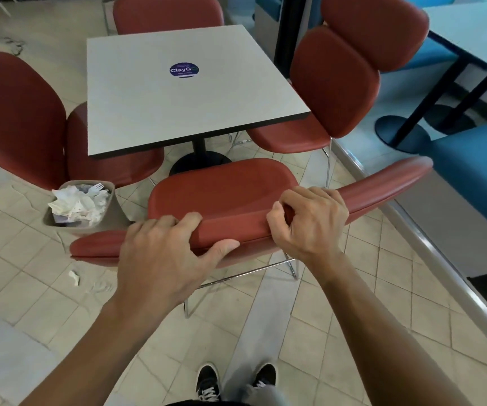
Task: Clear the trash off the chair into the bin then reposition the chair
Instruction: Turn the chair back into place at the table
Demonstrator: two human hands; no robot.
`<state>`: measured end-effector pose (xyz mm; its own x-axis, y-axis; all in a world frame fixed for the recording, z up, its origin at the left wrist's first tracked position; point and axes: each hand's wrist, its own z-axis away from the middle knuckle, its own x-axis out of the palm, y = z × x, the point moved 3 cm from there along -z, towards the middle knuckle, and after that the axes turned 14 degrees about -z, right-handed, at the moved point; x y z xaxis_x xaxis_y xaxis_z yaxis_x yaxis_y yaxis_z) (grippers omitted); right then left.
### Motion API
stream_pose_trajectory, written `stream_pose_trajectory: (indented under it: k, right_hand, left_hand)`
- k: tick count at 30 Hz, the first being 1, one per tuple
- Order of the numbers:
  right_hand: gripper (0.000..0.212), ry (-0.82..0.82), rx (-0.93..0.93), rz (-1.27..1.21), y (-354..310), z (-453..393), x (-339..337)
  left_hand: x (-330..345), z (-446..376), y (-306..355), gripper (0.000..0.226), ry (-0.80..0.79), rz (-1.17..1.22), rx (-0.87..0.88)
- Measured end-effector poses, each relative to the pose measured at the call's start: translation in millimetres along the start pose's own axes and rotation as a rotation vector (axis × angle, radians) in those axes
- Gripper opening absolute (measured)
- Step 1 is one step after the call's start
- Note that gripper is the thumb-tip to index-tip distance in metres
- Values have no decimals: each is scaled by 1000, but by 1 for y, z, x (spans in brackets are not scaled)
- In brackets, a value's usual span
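Both hands, left (160,253) and right (309,221), clamp the chair (224,194) backrest | bin (81,206) full, seat clear | repositioning step | next: likely push toward surface (178,92).

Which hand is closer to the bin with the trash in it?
Left. The left hand grips the chair back just right of the bin. The right hand grips the same chair back farther along, away from the bin.

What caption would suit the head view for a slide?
Both hands, left hand and right hand, hold the red chair backrest; the bin beside holds crumpled trash.
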<state>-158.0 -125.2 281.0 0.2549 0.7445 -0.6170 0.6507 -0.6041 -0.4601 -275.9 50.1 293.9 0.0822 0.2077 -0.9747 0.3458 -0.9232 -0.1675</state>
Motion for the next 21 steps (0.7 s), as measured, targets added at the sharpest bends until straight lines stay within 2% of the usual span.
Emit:
stream_pose_trajectory:
  k: [7, 13, 18, 21]
  right_hand:
    - [24, -54, 32, -31, 2, 8, -15]
    - [28, -153, 178, 5, -10, 5, -18]
    - [26, -279, 298, 41, -31, -1, -12]
    - [25, -342, 396, 34, -52, -6, -1]
  left_hand:
    - [-6, 15, 11, 83, -10, 6, 46]
    - [-11, 7, -2, 81, -50, 9, 160]
    - [-14, -11, -15, 82, -195, 51, 339]
    - [-9, -27, -35, 87, -318, 128, 370]
